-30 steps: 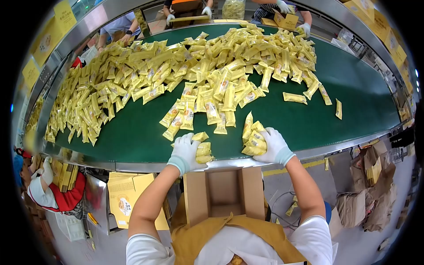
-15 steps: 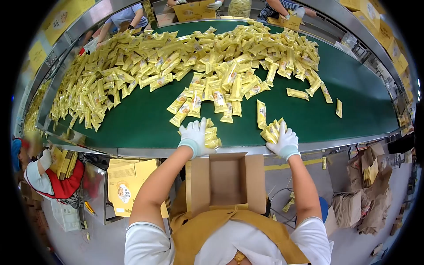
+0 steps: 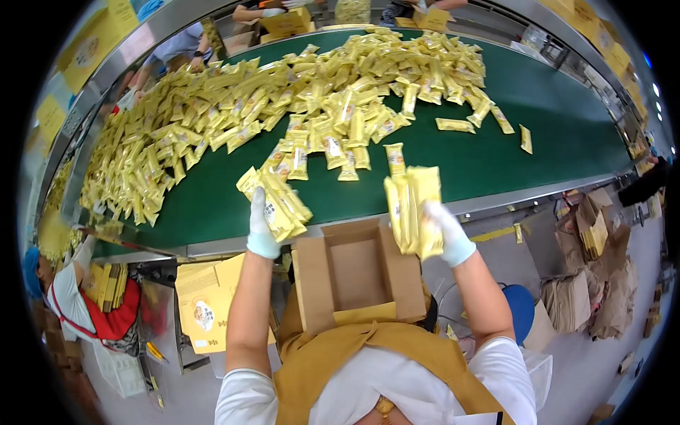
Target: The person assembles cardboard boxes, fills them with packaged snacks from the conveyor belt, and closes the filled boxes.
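Observation:
Both hands wear white gloves. My left hand [image 3: 263, 225] is closed around a bunch of yellow snack packets [image 3: 278, 205], raised off the green belt [image 3: 489, 166] near its front edge. In my right hand [image 3: 446, 230] is another bunch of yellow packets [image 3: 412, 209], held upright to the right of the box. Between the hands, an open cardboard box [image 3: 359, 273] sits against my body with its flaps spread; its visible inside holds no packets. Beyond them lies a large heap of the same packets [image 3: 312, 88] across the belt.
A metal rail [image 3: 489, 203] runs along the belt's front edge. Flat yellow cartons [image 3: 205, 304] are stacked at my left. A person in a red apron [image 3: 117, 304] works at the far left. Other people handle cartons [image 3: 287, 23] behind the belt. Brown cardboard [image 3: 591, 290] stands at the right.
Both hands have lifted bunches of packets off the belt and drawn back towards the box. The view has shifted slightly.

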`<state>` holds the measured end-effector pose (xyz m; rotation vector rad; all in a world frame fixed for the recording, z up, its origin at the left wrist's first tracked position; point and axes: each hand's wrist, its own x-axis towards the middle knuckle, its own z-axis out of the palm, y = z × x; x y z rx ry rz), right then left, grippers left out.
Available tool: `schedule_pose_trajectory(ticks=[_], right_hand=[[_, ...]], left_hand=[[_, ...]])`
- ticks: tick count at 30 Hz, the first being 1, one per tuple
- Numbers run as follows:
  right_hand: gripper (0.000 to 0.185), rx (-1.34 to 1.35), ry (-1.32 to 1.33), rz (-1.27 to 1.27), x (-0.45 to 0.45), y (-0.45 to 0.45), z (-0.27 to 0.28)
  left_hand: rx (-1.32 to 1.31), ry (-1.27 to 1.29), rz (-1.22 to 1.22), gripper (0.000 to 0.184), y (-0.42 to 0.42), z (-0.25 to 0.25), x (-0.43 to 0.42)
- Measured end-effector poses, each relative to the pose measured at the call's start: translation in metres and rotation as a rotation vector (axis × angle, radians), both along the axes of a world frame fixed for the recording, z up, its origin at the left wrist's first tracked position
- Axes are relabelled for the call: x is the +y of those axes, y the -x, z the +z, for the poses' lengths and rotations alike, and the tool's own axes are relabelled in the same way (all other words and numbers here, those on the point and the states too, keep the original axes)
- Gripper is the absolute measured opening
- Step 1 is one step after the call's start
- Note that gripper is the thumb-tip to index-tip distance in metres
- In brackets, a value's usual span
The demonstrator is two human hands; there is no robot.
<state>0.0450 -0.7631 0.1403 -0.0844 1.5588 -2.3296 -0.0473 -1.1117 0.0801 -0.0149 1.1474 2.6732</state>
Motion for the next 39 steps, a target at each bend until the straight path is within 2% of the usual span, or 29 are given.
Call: schedule_pose_trajectory(ticks=[2, 3, 5, 7, 8, 9, 11, 12, 13, 14, 15, 16, 18, 21, 22, 25, 26, 28, 30, 31, 32, 33, 34, 37, 38, 39], right_hand=[[0.087, 0.276, -0.491, 0.247, -0.033, -0.009, 0.022], [0.097, 0.711, -0.907, 0.231, -0.043, -0.008, 0.011], [0.1, 0.797, -1.577, 0.622, -0.079, -0.012, 0.013], [0.097, 0.86, -1.672, 0.834, -0.105, -0.014, -0.011], [0.082, 0.87, -1.72, 0.969, -0.116, -0.015, -0.025], [0.082, 0.938, -1.748, 1.033, -0.125, -0.017, -0.035], [0.082, 0.798, -1.653, 1.173, -0.137, -0.012, -0.046], [0.079, 0.763, -1.666, 1.152, -0.136, -0.012, -0.059], [0.076, 0.728, -1.679, 1.129, -0.134, -0.016, -0.082], [0.074, 0.692, -1.689, 1.106, -0.131, -0.022, -0.119], [0.071, 0.644, -1.651, 1.095, -0.131, -0.026, -0.142], [0.069, 0.595, -1.611, 1.099, -0.13, -0.03, -0.154], [0.065, 0.534, -1.536, 1.111, -0.131, -0.038, -0.164], [0.059, 0.474, -1.493, 1.136, -0.134, -0.045, -0.169], [0.057, 0.461, -1.489, 1.139, -0.135, -0.044, -0.169], [0.052, 0.414, -1.519, 1.146, -0.14, -0.047, -0.165], [0.051, 0.39, -1.543, 1.142, -0.143, -0.047, -0.16], [0.046, 0.291, -1.625, 1.121, -0.149, -0.051, -0.147], [0.041, 0.227, -1.731, 1.107, -0.161, -0.056, -0.165], [0.039, 0.197, -1.784, 1.099, -0.166, -0.055, -0.174], [0.039, 0.17, -1.768, 1.138, -0.17, -0.05, -0.143], [0.039, 0.252, -1.796, 1.186, -0.171, -0.049, -0.145], [0.04, 0.337, -1.823, 1.233, -0.172, -0.05, -0.147], [0.043, 0.6, -1.65, 1.286, -0.154, -0.042, -0.145], [0.044, 0.682, -1.553, 1.282, -0.139, -0.035, -0.139], [0.046, 0.76, -1.455, 1.275, -0.131, -0.027, -0.13]], left_hand=[[-0.045, -0.186, 0.012, 0.074, -0.029, 0.027, 0.017], [-0.077, -0.265, -0.002, 0.078, -0.04, 0.034, 0.023], [-0.103, -0.282, -0.027, 0.081, -0.055, 0.043, 0.035], [-0.15, -0.362, -0.105, 0.084, -0.063, 0.042, 0.042], [-0.165, -0.346, -0.107, 0.084, -0.066, 0.04, 0.046], [-0.178, -0.33, -0.112, 0.085, -0.069, 0.038, 0.051], [-0.008, -0.118, -0.164, 0.076, -0.078, 0.019, 0.053], [0.364, 0.368, -0.217, 0.083, -0.068, 0.007, 0.052], [0.421, 0.386, -0.261, 0.096, -0.074, -0.004, 0.053], [0.479, 0.402, -0.303, 0.113, -0.081, 0.006, 0.057], [0.804, 0.871, -0.19, 0.127, -0.078, -0.003, 0.057], [1.008, 1.056, -0.138, 0.126, -0.074, -0.009, 0.06], [1.132, 1.463, -0.188, 0.117, -0.083, -0.008, 0.066], [1.191, 1.667, -0.04, 0.105, -0.095, -0.018, 0.074], [1.159, 1.726, -0.025, 0.088, -0.099, -0.02, 0.079], [1.203, 2.123, -0.173, 0.081, -0.101, -0.045, 0.09], [1.108, 2.18, -0.308, 0.073, -0.099, -0.041, 0.096], [1.089, 2.255, -0.404, 0.073, -0.096, -0.057, 0.106], [1.077, 2.343, -0.488, 0.076, -0.094, -0.076, 0.113], [1.01, 2.308, -0.606, 0.077, -0.091, -0.082, 0.118], [0.94, 2.266, -0.72, 0.077, -0.087, -0.079, 0.124], [0.867, 2.218, -0.83, 0.078, -0.082, -0.076, 0.126], [0.8, 2.123, -0.911, 0.1, -0.077, -0.074, 0.125], [0.904, 1.98, -1.106, 0.109, -0.06, -0.109, 0.111], [0.913, 1.928, -1.286, 0.115, -0.052, -0.079, 0.108], [0.923, 1.901, -1.356, 0.112, -0.05, -0.065, 0.104]])
